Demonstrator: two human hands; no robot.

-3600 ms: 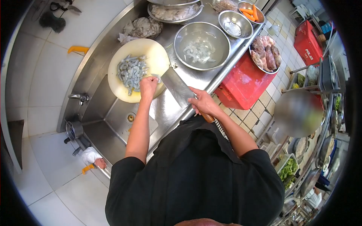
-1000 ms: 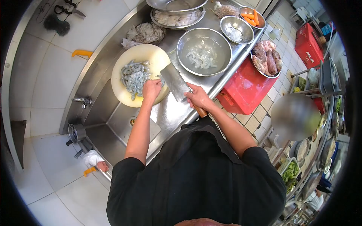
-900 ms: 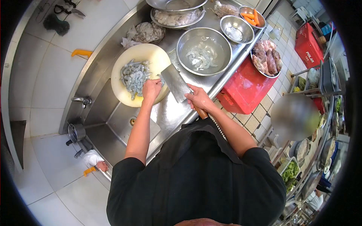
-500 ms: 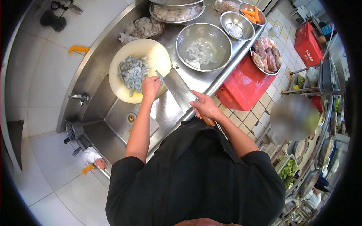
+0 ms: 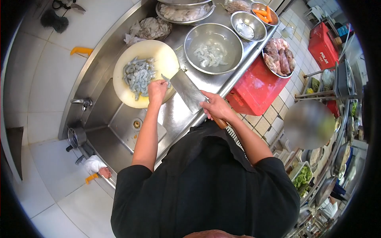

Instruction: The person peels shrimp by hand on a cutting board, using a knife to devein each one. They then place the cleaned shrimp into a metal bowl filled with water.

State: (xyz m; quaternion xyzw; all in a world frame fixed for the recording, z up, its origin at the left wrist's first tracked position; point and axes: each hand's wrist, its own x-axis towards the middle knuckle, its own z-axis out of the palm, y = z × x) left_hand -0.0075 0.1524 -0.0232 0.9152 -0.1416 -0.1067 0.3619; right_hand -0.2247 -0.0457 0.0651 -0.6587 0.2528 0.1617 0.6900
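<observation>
My left hand (image 5: 157,89) is closed on a grey raw shrimp (image 5: 166,81) over the right side of a round, pale cutting board (image 5: 166,54). Wrapped around the wooden handle of a broad cleaver (image 5: 186,91) is my right hand (image 5: 216,106). The blade's far corner lies at the board's right edge, close to the held shrimp. A pile of grey shrimp (image 5: 137,75) covers the board's left half. Beyond the blade stands a steel bowl (image 5: 189,55) of water with paler shrimp (image 5: 210,55) in it.
The board overhangs a steel sink (image 5: 101,123) with a tap (image 5: 82,102). Along the counter are a smaller steel bowl (image 5: 249,26), a bowl of carrots (image 5: 261,16) and a plastic bag (image 5: 152,28). A red cooler (image 5: 258,91) carries a tray of meat (image 5: 279,59).
The hands, shrimp and cleaver keep nearly the same places. The whole view has shifted very slightly.
</observation>
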